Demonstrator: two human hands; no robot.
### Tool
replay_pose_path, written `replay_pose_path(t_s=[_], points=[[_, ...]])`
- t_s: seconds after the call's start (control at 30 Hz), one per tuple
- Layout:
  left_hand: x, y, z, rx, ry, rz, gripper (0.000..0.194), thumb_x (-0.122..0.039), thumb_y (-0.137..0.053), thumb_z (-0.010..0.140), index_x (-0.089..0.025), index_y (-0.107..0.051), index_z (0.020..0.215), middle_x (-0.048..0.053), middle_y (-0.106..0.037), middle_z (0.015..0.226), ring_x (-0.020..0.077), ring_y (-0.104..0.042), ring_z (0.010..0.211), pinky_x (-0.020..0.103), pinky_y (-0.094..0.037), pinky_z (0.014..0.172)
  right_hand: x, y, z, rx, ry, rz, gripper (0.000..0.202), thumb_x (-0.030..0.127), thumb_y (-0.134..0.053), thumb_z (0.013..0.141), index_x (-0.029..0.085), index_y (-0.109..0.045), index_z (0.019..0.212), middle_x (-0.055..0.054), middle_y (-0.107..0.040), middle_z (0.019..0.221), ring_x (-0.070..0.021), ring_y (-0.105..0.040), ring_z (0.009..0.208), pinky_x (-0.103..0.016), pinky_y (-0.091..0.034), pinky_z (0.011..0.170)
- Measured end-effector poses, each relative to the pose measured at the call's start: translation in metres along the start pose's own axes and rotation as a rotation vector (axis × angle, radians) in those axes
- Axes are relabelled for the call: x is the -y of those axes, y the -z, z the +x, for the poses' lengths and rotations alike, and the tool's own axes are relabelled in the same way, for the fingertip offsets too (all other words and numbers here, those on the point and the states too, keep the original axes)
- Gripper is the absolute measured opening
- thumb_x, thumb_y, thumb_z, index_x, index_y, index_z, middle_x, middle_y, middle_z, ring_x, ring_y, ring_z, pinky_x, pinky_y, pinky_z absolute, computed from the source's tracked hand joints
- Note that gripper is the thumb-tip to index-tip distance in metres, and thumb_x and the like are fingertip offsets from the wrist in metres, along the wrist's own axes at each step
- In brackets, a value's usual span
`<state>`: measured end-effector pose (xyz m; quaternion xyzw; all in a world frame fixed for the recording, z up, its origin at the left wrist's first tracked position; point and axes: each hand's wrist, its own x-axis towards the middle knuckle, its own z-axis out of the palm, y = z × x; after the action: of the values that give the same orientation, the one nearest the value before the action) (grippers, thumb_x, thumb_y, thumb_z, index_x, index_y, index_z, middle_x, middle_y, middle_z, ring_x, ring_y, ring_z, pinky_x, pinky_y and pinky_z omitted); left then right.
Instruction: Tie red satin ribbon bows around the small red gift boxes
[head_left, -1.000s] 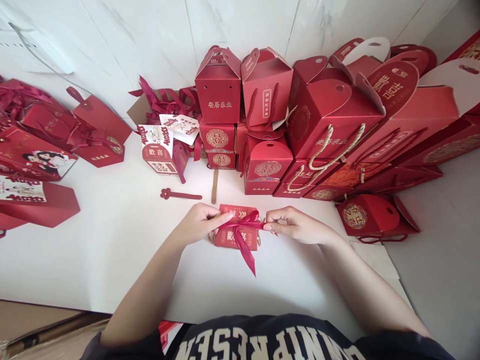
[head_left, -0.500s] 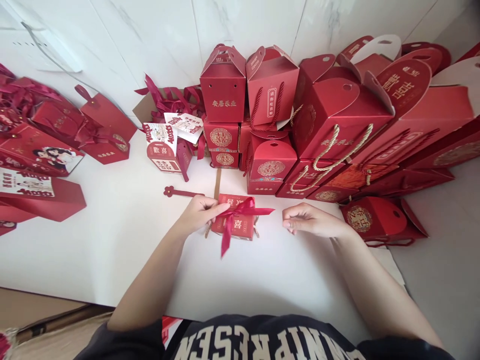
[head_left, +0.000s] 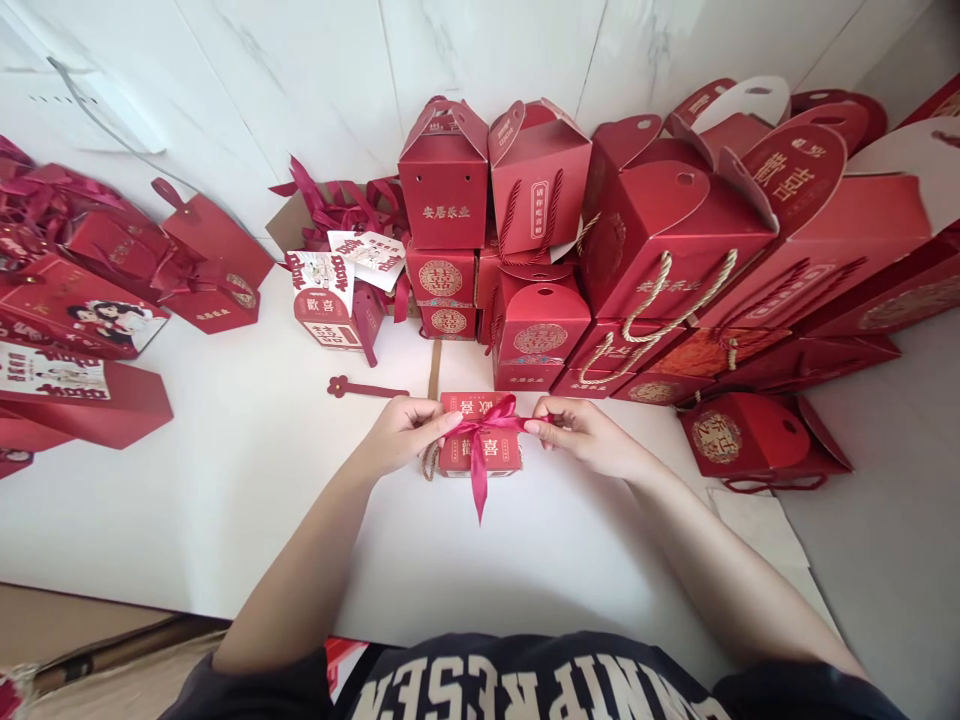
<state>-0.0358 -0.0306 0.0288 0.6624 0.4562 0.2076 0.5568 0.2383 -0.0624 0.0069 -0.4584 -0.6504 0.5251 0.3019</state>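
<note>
A small red gift box [head_left: 487, 462] with gold lettering lies on the white table in front of me. Across its top runs a crimson satin ribbon [head_left: 479, 485] tied in a bow, one tail hanging over the near edge. My left hand [head_left: 411, 430] pinches the ribbon at the box's left side, thumb on top. On the other side, my right hand [head_left: 581, 432] is closed on the ribbon's right end, holding it out sideways. A twisted gold cord [head_left: 430, 462] shows beside the box's left edge.
A dark red strap with a flower end [head_left: 367, 387] lies left of the box. Behind it stand stacked red gift boxes [head_left: 540, 320] against the tiled wall. An open carton of ribbons [head_left: 289, 225] is at the back. More red bags [head_left: 105, 300] crowd the left; a red box [head_left: 761, 440] sits right.
My right hand has moved left and taken hold of the ribbon's right end. The box has turned slightly and shifted a little right; the hanging tail now points more straight toward me.
</note>
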Motion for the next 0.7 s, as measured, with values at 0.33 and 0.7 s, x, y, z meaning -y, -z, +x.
replay_pose_path(t_s=[0.33,0.7], points=[[0.004,0.001,0.006,0.035,-0.030,0.074,0.046,-0.041,-0.056,0.087,-0.016,-0.041,0.052,-0.002,-0.051,0.049,0.0063,-0.047,0.042,0.020,-0.033,0.042,-0.004,0.007,-0.001,0.169,-0.029,0.053,0.040,0.052,-0.057,0.090,0.018,-0.052,0.069,0.002,-0.053,0.063,-0.0122,-0.047,0.062,-0.027,-0.034,0.062],[0.013,0.005,0.012,0.108,-0.015,-0.066,0.048,-0.042,-0.067,0.082,-0.016,-0.040,0.051,-0.005,-0.046,0.043,0.0053,-0.042,0.040,0.019,-0.030,0.043,-0.022,0.006,0.005,0.256,-0.067,0.202,0.036,0.049,-0.059,0.089,0.017,-0.055,0.072,0.002,-0.056,0.063,-0.0125,-0.049,0.061,-0.027,-0.038,0.064]])
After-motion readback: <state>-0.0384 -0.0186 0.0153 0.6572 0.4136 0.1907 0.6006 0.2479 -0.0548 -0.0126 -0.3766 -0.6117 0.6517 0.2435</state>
